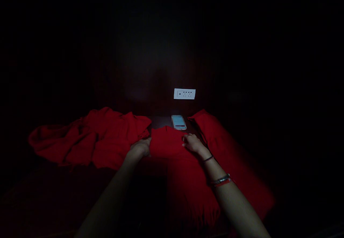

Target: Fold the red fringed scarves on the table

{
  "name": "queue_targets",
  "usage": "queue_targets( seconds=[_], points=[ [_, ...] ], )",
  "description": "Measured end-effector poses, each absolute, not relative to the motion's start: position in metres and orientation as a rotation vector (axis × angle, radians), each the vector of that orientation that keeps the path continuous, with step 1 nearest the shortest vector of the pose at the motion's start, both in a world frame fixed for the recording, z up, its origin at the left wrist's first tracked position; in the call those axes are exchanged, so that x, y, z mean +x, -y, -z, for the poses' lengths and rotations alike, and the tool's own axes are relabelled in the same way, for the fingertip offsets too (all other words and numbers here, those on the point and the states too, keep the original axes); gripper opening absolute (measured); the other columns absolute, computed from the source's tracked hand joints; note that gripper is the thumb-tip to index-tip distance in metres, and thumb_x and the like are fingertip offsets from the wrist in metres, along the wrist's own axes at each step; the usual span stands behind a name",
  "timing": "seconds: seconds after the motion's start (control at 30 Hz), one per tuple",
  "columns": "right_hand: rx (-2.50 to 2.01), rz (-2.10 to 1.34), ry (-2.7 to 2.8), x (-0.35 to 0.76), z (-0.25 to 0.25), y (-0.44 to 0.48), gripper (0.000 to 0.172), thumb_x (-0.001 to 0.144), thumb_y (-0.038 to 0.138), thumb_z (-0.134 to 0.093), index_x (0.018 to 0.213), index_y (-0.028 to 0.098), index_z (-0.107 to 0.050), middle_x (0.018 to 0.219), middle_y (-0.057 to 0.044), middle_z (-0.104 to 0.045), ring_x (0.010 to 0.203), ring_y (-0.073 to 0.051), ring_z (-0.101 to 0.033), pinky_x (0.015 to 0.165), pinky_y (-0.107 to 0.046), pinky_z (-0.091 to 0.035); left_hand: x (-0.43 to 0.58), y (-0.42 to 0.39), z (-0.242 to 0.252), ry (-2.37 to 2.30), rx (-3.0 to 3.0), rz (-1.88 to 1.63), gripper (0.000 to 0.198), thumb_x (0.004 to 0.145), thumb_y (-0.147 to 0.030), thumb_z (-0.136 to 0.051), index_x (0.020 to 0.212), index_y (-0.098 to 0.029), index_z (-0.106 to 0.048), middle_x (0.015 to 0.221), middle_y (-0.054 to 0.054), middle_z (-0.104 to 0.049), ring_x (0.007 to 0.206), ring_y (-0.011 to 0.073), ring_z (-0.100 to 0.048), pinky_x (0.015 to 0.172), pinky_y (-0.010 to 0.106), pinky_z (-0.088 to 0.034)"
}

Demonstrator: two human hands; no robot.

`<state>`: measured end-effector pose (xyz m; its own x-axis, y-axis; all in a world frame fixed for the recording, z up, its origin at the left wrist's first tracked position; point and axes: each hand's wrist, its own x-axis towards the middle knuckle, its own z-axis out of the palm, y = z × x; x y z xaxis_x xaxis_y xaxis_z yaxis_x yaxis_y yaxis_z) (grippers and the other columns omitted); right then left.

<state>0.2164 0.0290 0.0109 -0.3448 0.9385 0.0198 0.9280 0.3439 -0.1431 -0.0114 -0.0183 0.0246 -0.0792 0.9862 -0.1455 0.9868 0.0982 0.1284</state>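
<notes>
A red scarf (166,143) with fringe at its near end is partly folded in the middle. At its left edge is my left hand (141,147), closed on the cloth, with some fingertips hidden by it. My right hand (192,143), wearing bracelets at the wrist, has its fingers bent against the scarf's upper right part, gripping the fabric. A crumpled heap of red cloth (107,137) lies just left of my left hand. To the right of my right hand stretches another long piece of red cloth (228,152), lying flatter.
A phone (178,122) with a lit, blurred screen lies on the dark surface beyond the scarf. Behind it, a white socket panel (184,94) is set in the dark wall. Most of the surroundings are too dark to make out.
</notes>
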Motion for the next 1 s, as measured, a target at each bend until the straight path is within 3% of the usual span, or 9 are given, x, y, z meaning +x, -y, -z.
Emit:
queue_targets(
  seconds=[0.2, 0.43, 0.63, 0.7, 0.8, 0.9, 1.0],
  points=[
    [-1.622, -0.006, 2.483, 0.219, -0.006, -0.035, 0.016, 0.074, 0.023, -0.045, 0.087, 0.018, -0.054, 0.098, -0.006, -0.052, 0.090, -0.017, -0.047, 0.070, -0.026, -0.035, -0.022, 0.021, -0.033, -2.219, 1.893, 0.018, 0.065, 0.062, -0.011, -0.048, 0.123, -0.025, -0.032, 0.117, 0.009, -0.048, 0.100, 0.0235, -0.049, 0.075, 0.030, -0.041],
    [-1.654, -0.067, 2.259, 0.235, -0.008, -0.049, 0.015, 0.079, 0.020, -0.039, 0.087, 0.014, -0.050, 0.091, -0.008, -0.051, 0.081, -0.013, -0.048, 0.071, -0.022, -0.035, -0.015, 0.016, -0.026, -2.613, 1.971, -0.320, 0.039, 0.076, -0.010, -0.026, 0.106, -0.018, -0.050, 0.096, 0.013, -0.056, 0.088, 0.0241, -0.053, 0.069, 0.035, -0.040],
    [-1.735, -0.150, 2.412, 0.234, -0.018, -0.033, 0.023, 0.074, 0.030, -0.048, 0.092, 0.016, -0.052, 0.098, -0.009, -0.049, 0.091, -0.016, -0.046, 0.076, -0.026, -0.035, 0.015, 0.020, -0.019, -2.554, 2.133, -0.398, 0.035, 0.078, -0.017, -0.030, 0.106, -0.013, -0.050, 0.116, 0.017, -0.043, 0.105, 0.0273, -0.040, 0.080, 0.038, -0.034],
    [-1.694, -0.180, 2.481, 0.229, -0.022, -0.020, 0.038, 0.073, 0.038, -0.048, 0.104, 0.016, -0.048, 0.107, -0.011, -0.045, 0.098, -0.020, -0.043, 0.079, -0.030, -0.034, 0.023, 0.020, -0.015, -2.378, 2.035, -0.190, 0.041, 0.077, -0.029, -0.036, 0.114, -0.012, -0.044, 0.121, 0.017, -0.039, 0.109, 0.0284, -0.037, 0.082, 0.040, -0.034],
    [-1.717, -0.230, 2.578, 0.222, -0.021, 0.001, 0.056, 0.074, 0.047, -0.042, 0.122, 0.020, -0.032, 0.124, -0.013, -0.032, 0.111, -0.028, -0.031, 0.083, -0.040, -0.032, 0.026, 0.018, -0.008, -2.194, 1.894, 0.034, 0.070, 0.072, -0.052, -0.037, 0.127, -0.010, -0.023, 0.132, 0.018, -0.023, 0.119, 0.0309, -0.022, 0.087, 0.045, -0.029],
    [-1.789, -0.306, 2.663, 0.224, -0.014, 0.013, 0.056, 0.079, 0.049, -0.029, 0.128, 0.021, -0.024, 0.133, -0.012, -0.019, 0.118, -0.031, -0.019, 0.087, -0.046, -0.025, 0.021, 0.014, -0.002, -2.147, 1.886, 0.067, 0.091, 0.061, -0.064, -0.040, 0.130, -0.011, -0.015, 0.135, 0.017, -0.012, 0.121, 0.0336, -0.012, 0.090, 0.049, -0.024],
    [-1.737, -0.214, 2.662, 0.232, -0.011, 0.021, 0.053, 0.081, 0.044, -0.028, 0.126, 0.016, -0.028, 0.132, -0.014, -0.022, 0.119, -0.028, -0.020, 0.091, -0.041, -0.023, 0.014, 0.008, 0.003, -2.139, 1.889, 0.054, 0.102, 0.049, -0.069, -0.047, 0.130, -0.013, -0.018, 0.134, 0.017, -0.015, 0.120, 0.0358, -0.013, 0.090, 0.048, -0.025]
  ],
)
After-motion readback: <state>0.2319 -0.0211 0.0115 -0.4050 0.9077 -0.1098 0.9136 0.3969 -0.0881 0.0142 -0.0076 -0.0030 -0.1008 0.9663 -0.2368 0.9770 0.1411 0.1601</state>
